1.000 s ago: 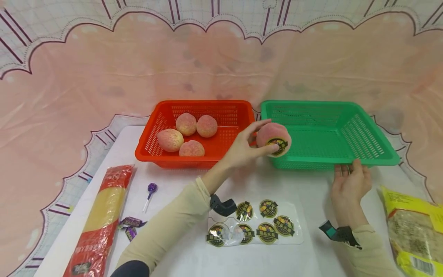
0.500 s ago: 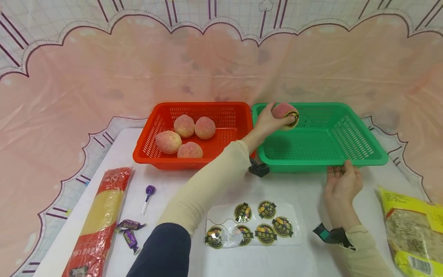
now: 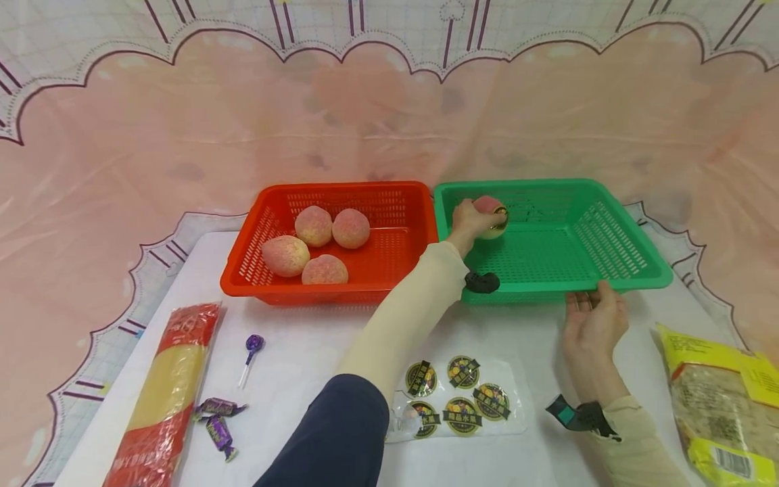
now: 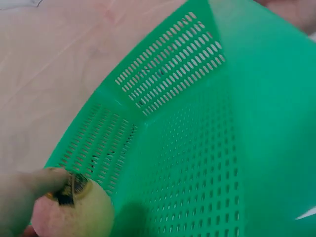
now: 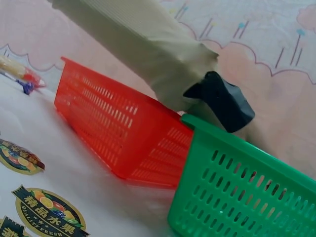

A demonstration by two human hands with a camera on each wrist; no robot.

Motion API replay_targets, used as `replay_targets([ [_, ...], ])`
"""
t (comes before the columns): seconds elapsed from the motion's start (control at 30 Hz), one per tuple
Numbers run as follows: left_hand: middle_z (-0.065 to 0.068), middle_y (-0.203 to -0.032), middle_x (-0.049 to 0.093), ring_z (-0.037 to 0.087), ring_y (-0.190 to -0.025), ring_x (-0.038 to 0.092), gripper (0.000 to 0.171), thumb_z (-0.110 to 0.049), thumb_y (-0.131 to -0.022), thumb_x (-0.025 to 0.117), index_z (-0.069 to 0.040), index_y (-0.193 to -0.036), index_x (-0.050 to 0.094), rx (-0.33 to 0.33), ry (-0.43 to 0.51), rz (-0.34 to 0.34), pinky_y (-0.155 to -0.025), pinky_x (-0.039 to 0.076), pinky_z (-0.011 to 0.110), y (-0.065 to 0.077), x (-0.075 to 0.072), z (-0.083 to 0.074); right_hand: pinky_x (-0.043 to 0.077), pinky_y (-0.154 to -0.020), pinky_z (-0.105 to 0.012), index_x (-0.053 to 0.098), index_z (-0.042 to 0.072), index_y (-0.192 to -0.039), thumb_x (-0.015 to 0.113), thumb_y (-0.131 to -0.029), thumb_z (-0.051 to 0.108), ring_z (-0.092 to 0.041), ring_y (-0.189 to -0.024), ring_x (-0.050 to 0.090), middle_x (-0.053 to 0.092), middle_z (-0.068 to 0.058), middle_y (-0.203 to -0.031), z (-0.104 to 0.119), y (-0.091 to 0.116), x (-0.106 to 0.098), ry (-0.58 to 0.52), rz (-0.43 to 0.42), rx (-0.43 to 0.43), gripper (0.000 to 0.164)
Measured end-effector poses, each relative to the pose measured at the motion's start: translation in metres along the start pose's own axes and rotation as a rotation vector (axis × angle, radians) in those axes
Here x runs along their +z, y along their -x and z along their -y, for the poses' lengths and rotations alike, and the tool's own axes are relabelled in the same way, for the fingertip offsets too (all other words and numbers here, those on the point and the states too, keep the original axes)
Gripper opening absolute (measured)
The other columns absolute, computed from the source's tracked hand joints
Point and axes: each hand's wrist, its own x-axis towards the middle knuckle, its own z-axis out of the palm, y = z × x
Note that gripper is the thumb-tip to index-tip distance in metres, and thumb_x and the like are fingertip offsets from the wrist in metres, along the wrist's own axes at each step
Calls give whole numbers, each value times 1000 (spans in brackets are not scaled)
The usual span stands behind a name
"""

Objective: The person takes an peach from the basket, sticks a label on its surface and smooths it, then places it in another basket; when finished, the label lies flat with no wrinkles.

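A pink and yellow peach [image 3: 489, 233] with a black and gold fruit sticker [image 4: 73, 188] is gripped by my left hand [image 3: 471, 223], low inside the left part of the green basket [image 3: 608, 285]. In the left wrist view, the thumb lies against the sticker. My right hand [image 3: 593, 328] holds the front rim of that basket, palm up, its thumb at the rim and its fingers partly hidden under it. Several peaches [image 3: 351, 228] without visible stickers sit in the red basket [image 3: 292, 292] to the left.
A clear sheet with several stickers [image 3: 462, 414] lies in front of the baskets, partly hidden by my left arm. On the left are a red and yellow packet [image 3: 164, 392], a lollipop [image 3: 253, 343] and wrapped candies [image 3: 220, 433]. A yellow bag [image 3: 718, 406] lies at the right.
My left hand has carried the stickered peach from between the two baskets, over the green one, then down into it. The right hand stays at the rim. The view has shifted slightly.
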Motion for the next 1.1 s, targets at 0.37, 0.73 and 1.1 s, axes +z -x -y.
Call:
replay_targets([
  [0.37,5,-125,49,21,-112,48,67,-24,-70,75,-16,-129,43,-103,-38,-61,-87,47,33,2,0,-1,45,-77,-29,46,5,-103,59,-83,10,-19,-88,46,49,-7,-99,0,-1,0,0,27,17,24],
  [0.73,6,-135,37,19,-123,37,77,-20,-73,72,-12,-136,28,-187,39,-20,-94,43,29,0,-7,3,41,-89,-29,40,10,-114,50,-89,10,-17,-93,41,43,-5,-105,-2,0,0,-37,72,63,27],
  [1.1,5,-147,18,20,-136,17,85,-25,-75,70,-16,-141,18,-131,121,22,-106,29,39,7,-11,-3,42,-83,-29,44,8,-107,51,-86,6,-17,-84,42,46,-6,-94,1,-4,1,-106,93,100,23],
])
